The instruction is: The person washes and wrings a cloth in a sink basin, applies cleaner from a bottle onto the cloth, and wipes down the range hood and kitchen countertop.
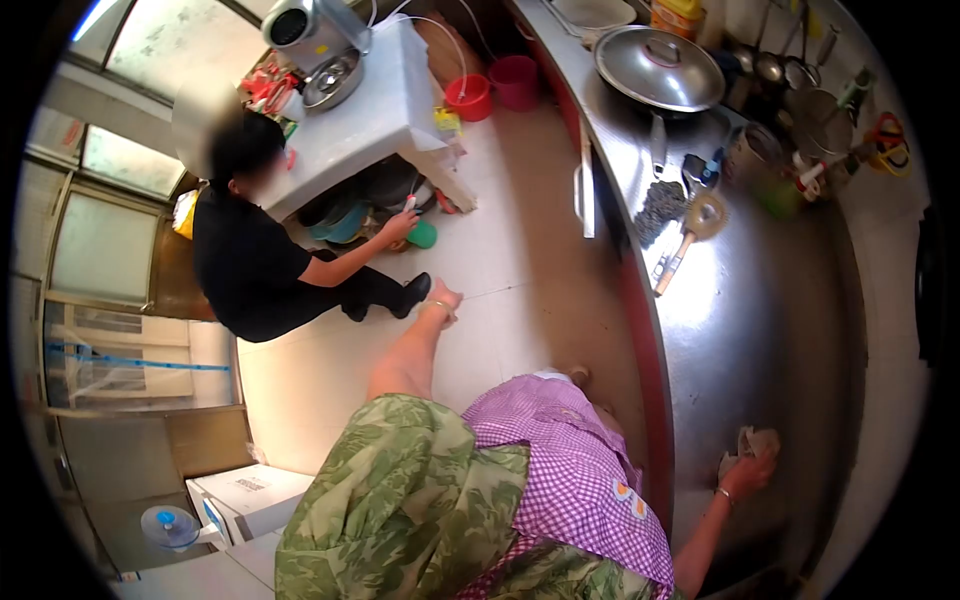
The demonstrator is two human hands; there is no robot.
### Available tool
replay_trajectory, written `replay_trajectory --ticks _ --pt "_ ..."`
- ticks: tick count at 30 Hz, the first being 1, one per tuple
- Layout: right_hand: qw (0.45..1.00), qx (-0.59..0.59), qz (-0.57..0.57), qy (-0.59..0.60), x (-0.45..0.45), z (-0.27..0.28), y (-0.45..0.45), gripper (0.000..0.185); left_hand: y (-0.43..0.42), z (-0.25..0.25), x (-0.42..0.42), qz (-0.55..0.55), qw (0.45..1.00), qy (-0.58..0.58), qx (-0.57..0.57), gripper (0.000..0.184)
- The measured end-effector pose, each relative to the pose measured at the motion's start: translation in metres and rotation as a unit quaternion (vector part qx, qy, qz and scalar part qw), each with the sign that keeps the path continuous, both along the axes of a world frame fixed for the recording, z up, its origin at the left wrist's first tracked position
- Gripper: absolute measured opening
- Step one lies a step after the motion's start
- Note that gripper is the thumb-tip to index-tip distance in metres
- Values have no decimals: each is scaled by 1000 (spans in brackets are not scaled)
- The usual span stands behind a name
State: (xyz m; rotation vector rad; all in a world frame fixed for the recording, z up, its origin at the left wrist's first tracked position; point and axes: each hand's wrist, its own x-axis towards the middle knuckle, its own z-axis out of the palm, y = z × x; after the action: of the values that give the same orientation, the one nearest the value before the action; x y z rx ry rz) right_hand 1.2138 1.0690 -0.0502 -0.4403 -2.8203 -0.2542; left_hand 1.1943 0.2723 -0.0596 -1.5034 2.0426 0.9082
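My right hand (pixel 750 474) is closed around a pale, crumpled cloth (pixel 760 442) on the steel countertop (pixel 720 380). My left hand (pixel 443 298) hangs in the air over the floor, its fingers partly stretched out and nothing visible in it. Close to it are the shoes of another person (pixel 260 240), who holds a green cup-like thing (pixel 422 235) by a handle. Farther up the counter lie a dark scouring pad (pixel 660 208) and a brush with a wooden handle (pixel 690 235).
A lidded wok (pixel 660 68) sits at the counter's far part. Ladles (pixel 770 65) hang on the wall beside it. Across the floor stands a covered table (pixel 360 130) with a metal bowl (pixel 332 80). Red buckets (pixel 468 98) and a white box (pixel 248 500) are on the floor.
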Motion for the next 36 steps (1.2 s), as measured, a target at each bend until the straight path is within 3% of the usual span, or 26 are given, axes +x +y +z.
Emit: replay_trajectory --ticks 1,5,9,13,16,19,20,23,24,26,28,29,31,33,34,35,36 --pt "1000 -7 -12 -10 1 2 -3 57 11 18 1 7 1000 -3 5 91" --pt "999 -2 -50 -16 3 20 -25 60 -17 -32 29 -38 999 -21 -10 91" --pt "998 5 -58 -17 5 19 -23 61 -62 -109 64 -161 987 -21 5 92" --pt "998 -4 -55 -22 3 20 -22 60 -19 -35 49 71 997 2 -19 93" --pt "998 -9 -49 -26 5 19 -18 60 -3 8 37 106 983 -12 -147 93" --pt "998 -22 -37 -35 6 17 -11 60 -27 10 35 112 979 19 -169 89" --pt "998 -32 -31 -39 6 15 -4 60 -33 11 34 87 984 19 -153 71" --pt "996 -62 -6 -65 5 8 10 59 -44 -5 26 42 999 -19 -4 49" --pt "997 -57 -8 -52 2 17 -5 57 -39 -27 24 -81 991 -33 -104 40" --pt "998 -42 -46 -16 -8 39 -40 53 -33 -48 25 -171 983 -10 -62 38" --pt "997 -71 -14 19 -5 29 -29 50 -11 -59 19 -223 974 12 50 37" --pt "996 -86 1 35 -5 42 -39 53 21 -54 16 -50 993 71 74 37" --pt "996 -52 -75 8 -6 56 -55 51 51 -64 2 -99 988 47 109 42" --pt "996 -7 -79 33 4 49 -54 48 66 -66 -3 -126 981 26 143 46" --pt "996 9 -67 49 0 46 -56 47 70 -67 -7 -110 978 27 177 67" --pt "996 -30 -82 -11 -4 51 -52 46 74 -67 -9 -102 977 40 182 79" --pt "995 -95 -39 9 -9 54 -53 46 72 -54 -10 -76 979 62 177 95"
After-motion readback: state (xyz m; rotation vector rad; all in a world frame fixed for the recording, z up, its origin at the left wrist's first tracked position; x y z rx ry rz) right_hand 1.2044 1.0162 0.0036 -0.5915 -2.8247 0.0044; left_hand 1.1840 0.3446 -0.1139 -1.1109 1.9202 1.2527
